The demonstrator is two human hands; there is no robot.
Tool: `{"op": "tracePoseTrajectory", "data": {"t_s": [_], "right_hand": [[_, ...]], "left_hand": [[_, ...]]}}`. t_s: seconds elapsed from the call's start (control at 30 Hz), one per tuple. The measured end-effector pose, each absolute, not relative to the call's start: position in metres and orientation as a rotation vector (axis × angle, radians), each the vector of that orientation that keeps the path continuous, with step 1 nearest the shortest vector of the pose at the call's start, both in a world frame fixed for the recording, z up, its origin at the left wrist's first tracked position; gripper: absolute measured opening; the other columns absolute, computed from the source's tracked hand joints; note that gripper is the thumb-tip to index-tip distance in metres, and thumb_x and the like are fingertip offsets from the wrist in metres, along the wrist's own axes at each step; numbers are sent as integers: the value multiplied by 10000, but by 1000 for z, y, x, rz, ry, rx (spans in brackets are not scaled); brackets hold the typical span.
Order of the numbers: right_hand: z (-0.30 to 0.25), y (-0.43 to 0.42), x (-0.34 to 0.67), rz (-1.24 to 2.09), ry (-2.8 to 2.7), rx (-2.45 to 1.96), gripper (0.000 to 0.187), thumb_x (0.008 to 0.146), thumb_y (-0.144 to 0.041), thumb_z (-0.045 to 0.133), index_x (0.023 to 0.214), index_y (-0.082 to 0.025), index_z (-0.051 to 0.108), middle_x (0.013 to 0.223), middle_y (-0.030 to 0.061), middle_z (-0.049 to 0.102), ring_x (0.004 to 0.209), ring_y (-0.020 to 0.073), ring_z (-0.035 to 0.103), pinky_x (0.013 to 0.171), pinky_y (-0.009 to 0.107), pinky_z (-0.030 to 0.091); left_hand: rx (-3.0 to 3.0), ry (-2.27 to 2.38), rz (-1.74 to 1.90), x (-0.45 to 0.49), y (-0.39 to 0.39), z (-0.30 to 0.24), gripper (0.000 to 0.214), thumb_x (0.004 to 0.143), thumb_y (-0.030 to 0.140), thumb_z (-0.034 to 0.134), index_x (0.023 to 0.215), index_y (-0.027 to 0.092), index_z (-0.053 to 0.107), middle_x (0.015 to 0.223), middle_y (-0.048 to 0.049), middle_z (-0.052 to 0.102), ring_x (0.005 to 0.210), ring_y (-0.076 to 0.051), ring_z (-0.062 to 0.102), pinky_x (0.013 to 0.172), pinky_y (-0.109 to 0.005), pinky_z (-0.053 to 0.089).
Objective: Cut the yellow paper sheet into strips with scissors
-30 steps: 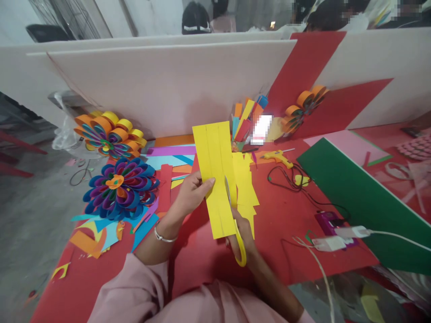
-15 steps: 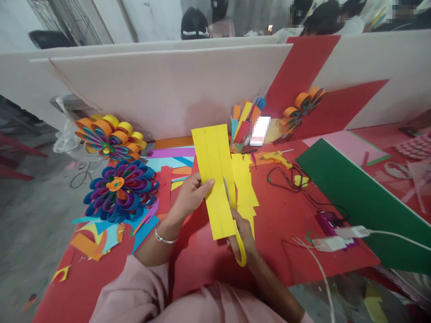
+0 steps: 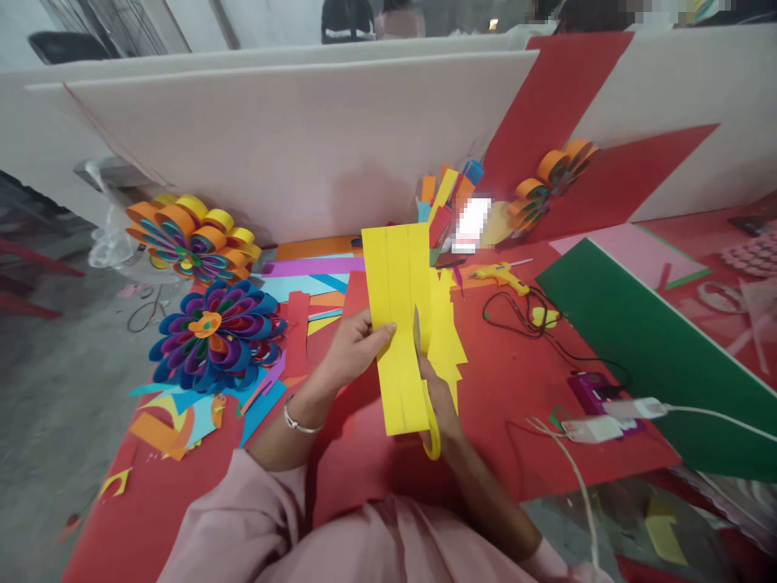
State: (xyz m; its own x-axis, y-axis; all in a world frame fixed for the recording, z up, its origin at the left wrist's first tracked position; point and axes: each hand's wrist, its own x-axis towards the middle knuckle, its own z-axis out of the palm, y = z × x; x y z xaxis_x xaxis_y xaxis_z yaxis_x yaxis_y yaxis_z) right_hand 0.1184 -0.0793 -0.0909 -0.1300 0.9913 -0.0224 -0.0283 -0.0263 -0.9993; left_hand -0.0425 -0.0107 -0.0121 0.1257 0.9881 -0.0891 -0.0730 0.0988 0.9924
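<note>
A tall sheet of yellow paper point(image 3: 394, 324) with pencil lines down its length is held up over the red table. My left hand point(image 3: 355, 350) pinches its left edge, thumb in front and fingers behind. In my right hand point(image 3: 443, 401) are yellow-handled scissors point(image 3: 432, 421), their blade pointing up along the sheet's right side. The lower part of the scissors and some of my right fingers are hidden behind the paper. Beyond it, yellow paper pieces point(image 3: 449, 340) with jagged edges lie on the table.
Two paper-loop flowers, one orange point(image 3: 194, 239) and one blue-purple point(image 3: 212, 334), stand at the left amid paper scraps point(image 3: 163, 429). To the right are a yellow glue gun point(image 3: 501, 278), a power strip point(image 3: 600, 405) with cords and a green board point(image 3: 655, 340).
The yellow sheet, both hands and the scissors have shifted slightly right in view. The sheet stands a little straighter. The camera view has tilted slightly downward.
</note>
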Motion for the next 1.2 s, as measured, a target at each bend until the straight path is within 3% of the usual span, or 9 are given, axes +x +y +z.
{"op": "tracePoseTrajectory", "data": {"t_s": [0.3, 0.73, 1.0, 1.2], "right_hand": [[-92, -80, 122, 1290, -1347, -1142, 323, 920, -476, 647, 1167, -288, 736, 919, 14, 752, 799, 235, 696, 666, 316, 534], [-86, -84, 122, 1282, -1324, -1134, 302, 926, -408, 637, 1160, -252, 744, 874, 5, 716, 770, 211, 652, 662, 292, 524], [-82, -87, 118, 1272, -1273, -1195, 178, 891, -408, 647, 955, -256, 716, 709, -18, 645, 657, 188, 578, 571, 276, 481], [-78, -85, 123, 1307, -1279, -1186, 297, 874, -479, 687, 1040, -239, 740, 769, 11, 718, 688, 211, 641, 596, 288, 520]], "left_hand": [[1109, 1081, 1086, -42, -10, -12, 370, 724, 501, 855, 890, 189, 744, 789, -38, 772, 675, -182, 702, 619, -290, 564], [1102, 1102, 1068, -40, -10, -11, 332, 727, 459, 839, 885, 185, 739, 765, -24, 751, 646, -170, 674, 587, -279, 537], [1072, 1054, 1078, -39, -11, -13, 374, 731, 484, 857, 913, 178, 742, 779, -36, 765, 699, -194, 717, 645, -304, 579], [1075, 1042, 1064, -45, -11, -19, 396, 760, 525, 855, 893, 163, 763, 775, -45, 761, 653, -172, 683, 592, -275, 536]]}}
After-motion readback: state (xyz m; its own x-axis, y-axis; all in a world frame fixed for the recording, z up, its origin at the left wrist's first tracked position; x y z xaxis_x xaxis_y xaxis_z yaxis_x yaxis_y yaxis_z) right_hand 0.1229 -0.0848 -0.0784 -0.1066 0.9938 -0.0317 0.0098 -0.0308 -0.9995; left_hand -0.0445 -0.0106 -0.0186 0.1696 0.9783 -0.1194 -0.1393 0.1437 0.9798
